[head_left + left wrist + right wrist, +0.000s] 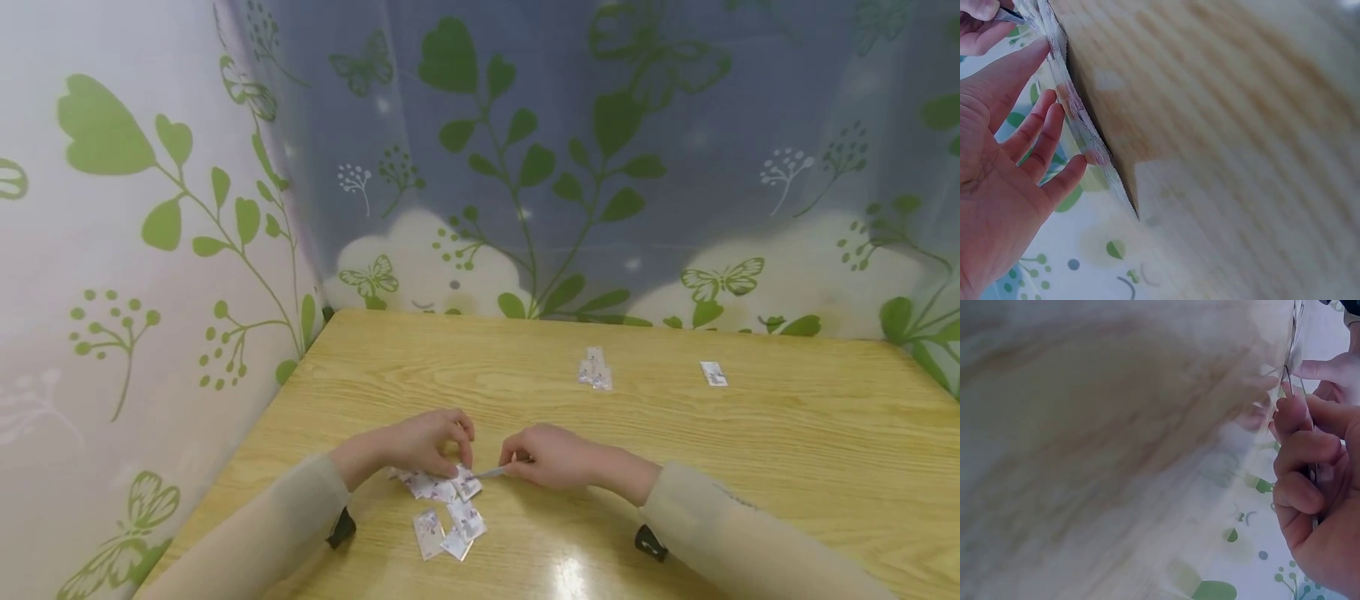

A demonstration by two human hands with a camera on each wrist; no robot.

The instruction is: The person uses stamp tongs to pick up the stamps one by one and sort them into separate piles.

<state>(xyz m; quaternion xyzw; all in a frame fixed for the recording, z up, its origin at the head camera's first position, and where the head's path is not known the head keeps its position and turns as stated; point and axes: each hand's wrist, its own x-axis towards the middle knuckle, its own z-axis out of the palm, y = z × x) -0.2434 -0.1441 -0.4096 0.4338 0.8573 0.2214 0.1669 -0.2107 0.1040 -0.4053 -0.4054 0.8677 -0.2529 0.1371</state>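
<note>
My right hand (557,457) grips slim metal tweezers (1314,487), with the fingers curled round the shaft. Two thin prongs (1288,375) point at a small white printed sachet (467,483); whether they grip it cannot be told. My left hand (426,442) touches this sachet with thumb and index fingertips, and its other fingers (1047,144) extend loosely over the heap. Beneath and beside it lie several overlapping sachets (422,485). Nearer the front edge are a few more sachets (429,533), partly overlapping.
A small group of sachets (596,372) lies at the back of the wooden table (787,467). Right of it is a single sachet (714,373). Patterned curtains (480,167) stand along the table's back and left edges.
</note>
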